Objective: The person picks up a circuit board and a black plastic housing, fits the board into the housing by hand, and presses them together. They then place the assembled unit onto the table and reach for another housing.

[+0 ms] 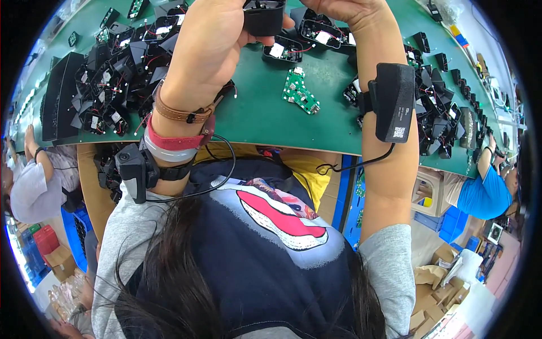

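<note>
At the top of the head view, my left hand is closed around a black plastic housing, with fingertips showing below and to its right. The inside of the housing is mostly cut off by the upper edge. My right hand is to the right of it, near more open housings; its fingers lie out of the picture. Just below the hands is an open black housing with a white part and a red wire inside. A bare green circuit board lies on the table nearer to me.
Heaps of wired black housings cover the green table at left, beside a black bin; another heap is at right. Devices are strapped to both forearms, with a loose cable. Co-workers sit at both sides.
</note>
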